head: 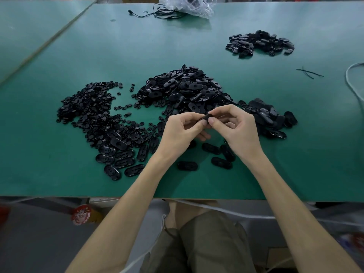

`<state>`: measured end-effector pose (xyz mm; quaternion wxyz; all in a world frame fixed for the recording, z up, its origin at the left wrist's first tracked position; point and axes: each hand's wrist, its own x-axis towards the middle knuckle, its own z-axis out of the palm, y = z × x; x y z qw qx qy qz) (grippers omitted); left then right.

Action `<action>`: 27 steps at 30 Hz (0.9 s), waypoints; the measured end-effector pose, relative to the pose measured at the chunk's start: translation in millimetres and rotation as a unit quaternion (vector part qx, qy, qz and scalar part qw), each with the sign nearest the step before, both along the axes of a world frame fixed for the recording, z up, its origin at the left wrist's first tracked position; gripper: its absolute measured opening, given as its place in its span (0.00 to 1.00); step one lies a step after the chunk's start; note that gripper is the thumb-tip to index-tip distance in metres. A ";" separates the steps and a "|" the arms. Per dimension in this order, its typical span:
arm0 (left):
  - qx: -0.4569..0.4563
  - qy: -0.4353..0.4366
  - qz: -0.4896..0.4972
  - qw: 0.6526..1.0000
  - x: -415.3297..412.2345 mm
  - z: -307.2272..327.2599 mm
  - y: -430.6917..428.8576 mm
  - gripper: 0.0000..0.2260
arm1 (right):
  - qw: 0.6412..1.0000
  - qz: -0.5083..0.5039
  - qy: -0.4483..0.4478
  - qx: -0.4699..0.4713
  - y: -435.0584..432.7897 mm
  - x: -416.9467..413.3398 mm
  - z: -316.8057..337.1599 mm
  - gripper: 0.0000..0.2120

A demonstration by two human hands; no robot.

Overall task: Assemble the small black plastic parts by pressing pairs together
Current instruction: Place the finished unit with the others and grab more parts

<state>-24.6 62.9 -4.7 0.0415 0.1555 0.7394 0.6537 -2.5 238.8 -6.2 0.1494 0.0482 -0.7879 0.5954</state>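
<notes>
My left hand point(181, 129) and my right hand point(238, 129) meet above the green table point(197, 46), and both pinch one small black plastic part point(206, 117) between thumbs and fingertips. Most of the part is hidden by the fingers. Behind the hands lies a big heap of black oval shells point(183, 87). To the left spreads a pile of small round black pieces point(88, 107). A few oval shells point(118, 154) lie open side up near the front left, and several more point(218, 154) lie below my hands.
A separate heap of black oval parts point(260, 43) sits at the back right, another point(269, 117) just right of my hands. A clear plastic bag point(189, 5) and black cables lie at the far edge. A white cable point(352, 85) curves along the right side.
</notes>
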 end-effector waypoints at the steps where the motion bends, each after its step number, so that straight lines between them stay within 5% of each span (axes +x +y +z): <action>1: 0.004 -0.003 -0.003 1.000 -0.3 0.0 0.1 0.07 | 1.000 -0.002 0.000 0.000 -0.3 0.2 0.1 0.07; 21: 0.019 -0.009 0.000 1.000 -1.4 -2.3 1.8 0.07 | 0.999 0.013 0.020 0.028 -1.9 1.2 2.4 0.16; 27: 0.060 -0.020 0.008 0.998 -1.0 -0.1 0.3 0.07 | 0.999 0.016 0.021 0.036 -2.7 2.4 3.6 0.12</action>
